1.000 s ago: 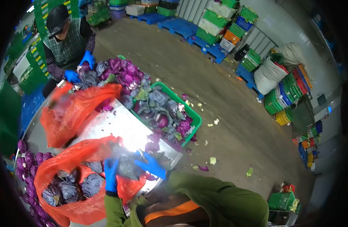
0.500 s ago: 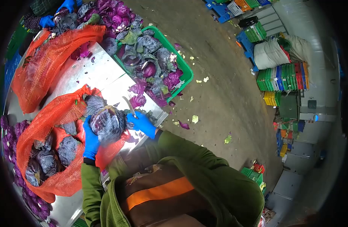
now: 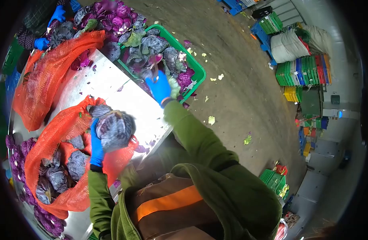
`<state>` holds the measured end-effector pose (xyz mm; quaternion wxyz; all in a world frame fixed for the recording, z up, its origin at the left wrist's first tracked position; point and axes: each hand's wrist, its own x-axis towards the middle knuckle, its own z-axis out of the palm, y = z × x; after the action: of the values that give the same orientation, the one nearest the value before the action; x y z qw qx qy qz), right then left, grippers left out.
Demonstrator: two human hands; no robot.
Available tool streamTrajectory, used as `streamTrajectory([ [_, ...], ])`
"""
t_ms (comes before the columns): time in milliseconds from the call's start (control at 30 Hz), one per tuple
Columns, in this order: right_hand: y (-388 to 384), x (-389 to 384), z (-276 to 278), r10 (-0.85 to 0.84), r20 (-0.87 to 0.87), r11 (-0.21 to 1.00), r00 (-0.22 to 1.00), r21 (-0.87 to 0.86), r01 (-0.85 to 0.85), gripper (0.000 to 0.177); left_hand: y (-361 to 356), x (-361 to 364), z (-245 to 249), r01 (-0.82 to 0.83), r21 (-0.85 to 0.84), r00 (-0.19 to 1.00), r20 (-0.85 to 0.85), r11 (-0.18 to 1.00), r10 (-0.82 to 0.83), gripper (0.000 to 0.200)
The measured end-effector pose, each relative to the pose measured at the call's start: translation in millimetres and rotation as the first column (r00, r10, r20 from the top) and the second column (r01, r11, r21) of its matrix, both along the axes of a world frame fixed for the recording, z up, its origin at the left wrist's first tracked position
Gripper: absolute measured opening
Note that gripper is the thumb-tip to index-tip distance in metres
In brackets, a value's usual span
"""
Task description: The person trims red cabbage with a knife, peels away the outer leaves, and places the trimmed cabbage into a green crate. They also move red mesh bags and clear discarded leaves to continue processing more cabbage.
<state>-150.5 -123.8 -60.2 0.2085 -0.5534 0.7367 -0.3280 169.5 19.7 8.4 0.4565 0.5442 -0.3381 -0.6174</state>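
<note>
My left hand (image 3: pixel 96 146) is closed against the side of a red cabbage (image 3: pixel 116 130) with dull outer leaves, holding it over the table's edge area. A red mesh sack (image 3: pixel 42 156) lies open beside it, with several more cabbages (image 3: pixel 58 178) inside. Stretched out over the near side of a green crate (image 3: pixel 202 76) is my right hand (image 3: pixel 159 87), its fingers curled. A blurred pale streak at the fingers looks like the knife blade; motion smears it. Loose dark and purple leaves (image 3: pixel 154 44) fill the crate.
A second red sack (image 3: pixel 52 84) lies across the metal table (image 3: pixel 108 80). Peeled purple cabbages (image 3: pixel 20 156) line the far left edge. Another person's blue-gloved hands (image 3: pixel 42 43) work at the top left. Leaf scraps (image 3: pixel 211 120) litter the floor; stacked crates (image 3: pixel 300 76) stand right.
My right hand has moved from beside the cabbage, where it held a knife, up to the crate. Loose leaves at the table edge have gone from there. My left hand keeps the cabbage.
</note>
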Motion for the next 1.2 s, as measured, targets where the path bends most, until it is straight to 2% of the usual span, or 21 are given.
streamTrajectory([
  [33,0.4,-3.0,34.8,0.013,0.064,1.000,0.998,-0.025,-0.012,0.048,-1.5,-11.9,8.3,0.056,-0.109,0.968,0.249,0.992,-0.027,0.070],
  [67,5.3,-6.4,54.8,0.032,0.120,0.998,0.992,-0.049,-0.026,0.038,-1.3,-26.4,14.0,0.132,-0.200,0.879,0.476,0.971,-0.021,0.082],
  [100,16.7,-9.7,50.4,0.026,0.110,0.999,0.994,-0.039,-0.022,0.038,-0.3,-41.7,19.4,0.080,-0.207,0.892,0.451,0.975,0.022,0.100],
  [133,30.4,-11.5,46.1,0.167,0.318,0.985,0.933,-0.010,-0.172,0.034,2.4,-57.3,27.1,0.081,-0.197,0.897,0.442,0.977,0.015,0.100],
  [167,44.1,-12.1,43.6,0.282,0.516,0.948,0.809,-0.019,-0.318,0.031,2.7,-71.2,35.2,0.112,-0.240,0.793,0.607,0.964,0.059,0.099],
  [200,64.7,-11.1,45.6,0.356,0.462,0.903,0.812,0.055,-0.427,0.028,-0.2,-78.6,38.3,0.157,-0.278,0.656,0.746,0.948,0.111,0.099],
  [233,86.6,-7.1,50.9,0.354,0.503,0.860,0.788,0.157,-0.486,0.029,-1.8,-80.3,35.1,0.178,-0.265,0.623,0.776,0.948,0.100,0.101],
  [267,100.4,-4.0,78.3,0.471,0.336,0.809,0.815,0.203,-0.551,0.028,-1.8,-80.4,34.3,0.181,-0.258,0.624,0.776,0.949,0.092,0.101],
  [300,115.2,0.0,67.5,0.538,0.222,0.826,0.813,0.053,-0.561,0.027,-2.3,-79.7,34.3,0.202,-0.258,0.650,0.757,0.945,0.067,0.102],
  [333,122.6,5.4,84.0,0.516,0.171,0.831,0.839,0.140,-0.539,0.024,-2.5,-78.9,33.6,0.221,-0.258,0.674,0.738,0.940,0.044,0.103],
  [400,127.2,11.0,96.5,0.489,0.153,0.799,0.859,0.316,-0.511,0.020,-1.4,-77.0,31.5,0.224,-0.217,0.667,0.745,0.950,0.013,0.104],
  [500,124.1,13.8,101.7,0.527,0.118,0.773,0.842,0.347,-0.532,0.017,-4.8,-78.0,35.5,0.231,-0.180,0.682,0.731,0.956,-0.028,0.104],
  [567,122.6,14.9,104.2,0.554,0.088,0.768,0.828,0.329,-0.549,0.016,-8.6,-82.5,43.1,0.229,-0.176,0.706,0.707,0.957,-0.039,0.103],
  [633,121.2,15.3,105.3,0.581,0.056,0.761,0.812,0.315,-0.567,0.015,-11.5,-86.0,52.2,0.293,-0.170,0.584,0.811,0.941,-0.035,0.104],
  [733,116.8,13.4,107.4,0.627,0.033,0.732,0.779,0.317,-0.603,0.011,-11.8,-88.5,53.7,0.300,-0.148,0.544,0.838,0.943,-0.042,0.107],
  [900,115.7,14.7,92.0,0.711,-0.166,0.696,0.683,0.307,-0.649,0.008,-18.2,-97.6,60.1,0.262,-0.115,0.552,0.832,0.958,-0.051,0.106],
  [967,114.3,18.1,75.0,0.722,-0.146,0.683,0.676,0.301,-0.665,0.008,-16.4,-100.6,59.5,0.233,-0.102,0.551,0.833,0.967,-0.045,0.106],
  [1067,108.3,19.5,56.6,0.741,-0.152,0.667,0.654,0.286,-0.688,0.011,-18.1,-105.9,61.8,0.262,-0.090,0.487,0.872,0.961,-0.050,0.106],
  [1133,105.6,13.6,48.1,0.753,-0.079,0.648,0.654,0.265,-0.714,0.011,-22.9,-111.6,64.8,0.242,-0.051,0.475,0.877,0.969,-0.072,0.105],
  [1167,106.6,11.3,52.7,0.747,0.040,0.623,0.664,0.307,-0.720,0.012,-21.9,-112.6,67.4,0.227,-0.053,0.480,0.875,0.972,-0.064,0.105],
  [1200,104.2,9.4,55.5,0.758,0.037,0.612,0.651,0.306,-0.730,0.012,-22.2,-111.5,69.0,0.235,-0.030,0.479,0.873,0.972,-0.089,0.105],
])
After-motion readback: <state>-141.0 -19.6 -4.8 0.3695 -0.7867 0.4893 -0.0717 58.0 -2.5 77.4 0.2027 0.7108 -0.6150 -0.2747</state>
